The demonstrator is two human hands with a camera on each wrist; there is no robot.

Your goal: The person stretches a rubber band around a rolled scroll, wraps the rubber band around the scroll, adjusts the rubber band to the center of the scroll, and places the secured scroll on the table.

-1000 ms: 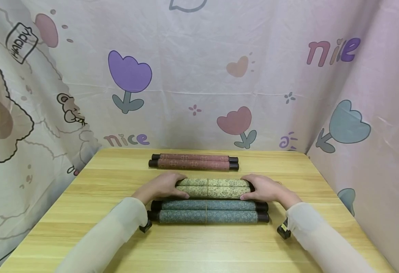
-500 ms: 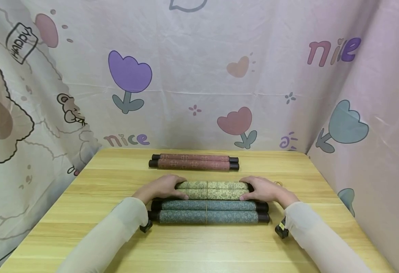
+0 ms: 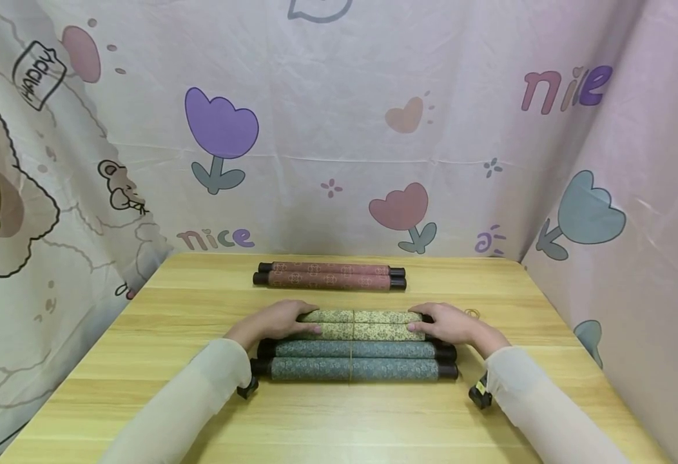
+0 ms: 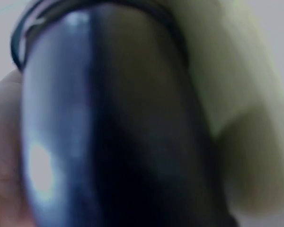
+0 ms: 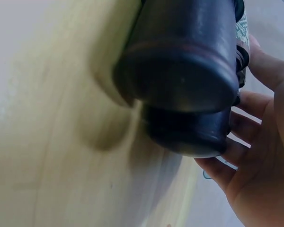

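A pair of yellow flower-patterned scrolls, bound at the middle by a thin band, lies crosswise in the head view. My left hand grips its left end and my right hand its right end, thumbs on the near side. Directly in front, nearer to me, is a bound pair of blue scrolls with dark end knobs. Up close and blurred, a dark scroll knob fills the left wrist view. Dark knobs appear in the right wrist view, with my right hand's fingers beyond them.
Two red patterned scrolls lie side by side farther back on the wooden table. A small loose band rests beyond my right wrist. A printed curtain hangs behind and along both sides.
Both hands have brought the yellow scrolls slightly toward me, closer to the blue pair. The loose band beyond my right wrist shows more clearly. Blue and red scrolls stay where they were.
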